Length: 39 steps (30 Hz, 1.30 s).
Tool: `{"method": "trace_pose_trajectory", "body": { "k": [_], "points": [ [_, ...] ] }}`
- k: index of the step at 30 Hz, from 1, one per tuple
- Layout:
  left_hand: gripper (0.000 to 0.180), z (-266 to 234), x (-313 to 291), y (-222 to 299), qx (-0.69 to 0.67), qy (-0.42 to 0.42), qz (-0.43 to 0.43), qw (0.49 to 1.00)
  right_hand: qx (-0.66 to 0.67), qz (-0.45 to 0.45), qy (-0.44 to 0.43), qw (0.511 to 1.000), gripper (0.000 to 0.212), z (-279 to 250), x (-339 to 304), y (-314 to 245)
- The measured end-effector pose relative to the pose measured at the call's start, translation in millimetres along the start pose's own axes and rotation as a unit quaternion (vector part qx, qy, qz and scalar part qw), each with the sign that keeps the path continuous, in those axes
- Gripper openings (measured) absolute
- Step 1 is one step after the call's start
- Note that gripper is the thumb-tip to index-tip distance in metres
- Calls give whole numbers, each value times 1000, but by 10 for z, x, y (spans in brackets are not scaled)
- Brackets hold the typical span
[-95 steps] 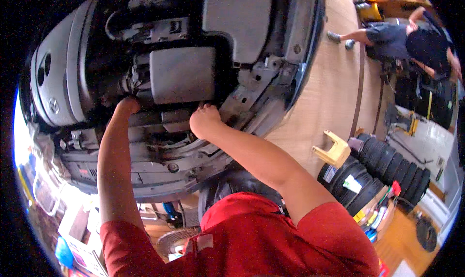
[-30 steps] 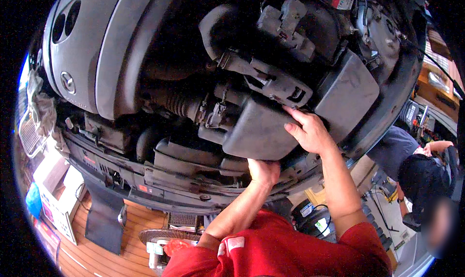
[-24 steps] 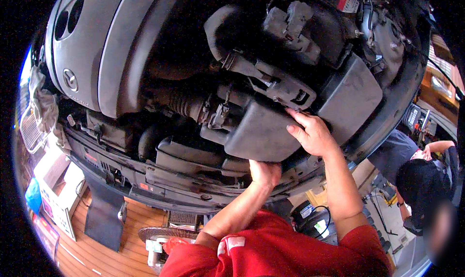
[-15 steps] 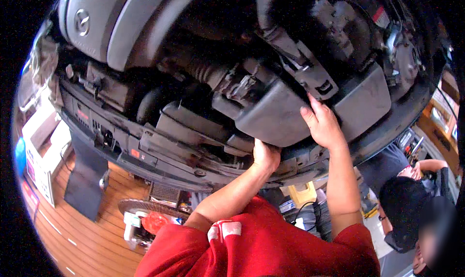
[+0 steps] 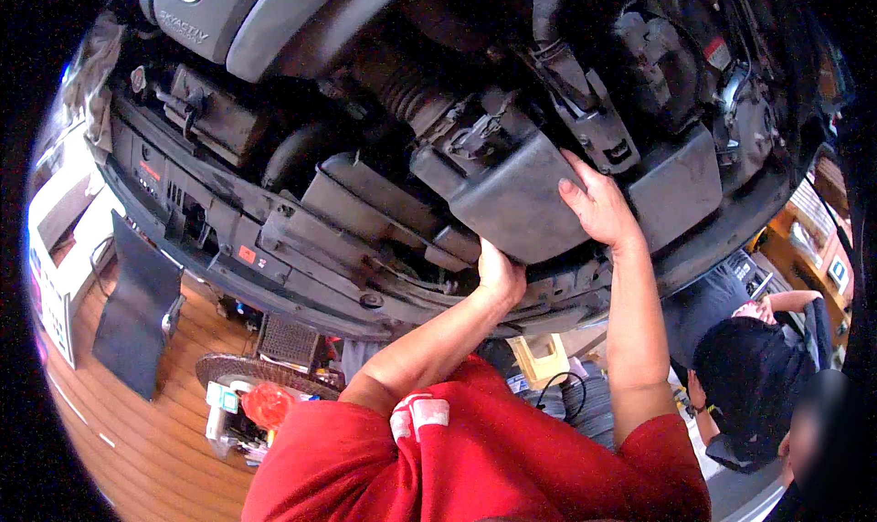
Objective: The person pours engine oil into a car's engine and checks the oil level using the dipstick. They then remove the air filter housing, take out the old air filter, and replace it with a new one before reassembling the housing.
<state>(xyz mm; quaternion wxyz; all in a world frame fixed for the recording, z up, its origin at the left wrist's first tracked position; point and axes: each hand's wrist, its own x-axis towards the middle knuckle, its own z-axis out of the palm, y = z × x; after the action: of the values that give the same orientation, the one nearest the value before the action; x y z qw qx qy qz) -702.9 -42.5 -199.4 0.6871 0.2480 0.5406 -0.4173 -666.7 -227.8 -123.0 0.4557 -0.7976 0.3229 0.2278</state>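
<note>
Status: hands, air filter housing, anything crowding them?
Left hand at near edge of air filter housing, fingers mostly hidden. Right hand at its right edge. Corrugated hose beyond housing; grey cover close to right hand.

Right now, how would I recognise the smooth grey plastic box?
Find the dark engine bay, then its ribbed black hose. The box sits lower right of it. A bare left hand and bare right hand touch it, not the grey plastic cover farther right.
</note>
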Motion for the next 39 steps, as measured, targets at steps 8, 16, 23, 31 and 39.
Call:
{"method": "trace_pose_trajectory", "body": {
  "k": [8, 16, 23, 31, 39],
  "points": [
    [41, -155, -219, 126, 74, 23, -66, 995, -62, 17, -25, 998, 70, -145, -98, -355],
    [44, -89, -886, 327, 165, -45, -161, 972, -7, -57, 14, 998, 73, -439, -555, -622],
    [43, 132, -1465, 618, 73, -185, -188, 962, 344, -22, 332, 878, 33, -190, -1495, -50],
    [56, 321, -1725, 525, 193, -153, -93, 965, 646, 188, 143, 726, 23, 1708, -1190, 843],
    [68, 366, -1697, 555, 221, -141, -98, 960, 103, 141, 391, 904, 15, 1878, -485, 322]
  ]
}}
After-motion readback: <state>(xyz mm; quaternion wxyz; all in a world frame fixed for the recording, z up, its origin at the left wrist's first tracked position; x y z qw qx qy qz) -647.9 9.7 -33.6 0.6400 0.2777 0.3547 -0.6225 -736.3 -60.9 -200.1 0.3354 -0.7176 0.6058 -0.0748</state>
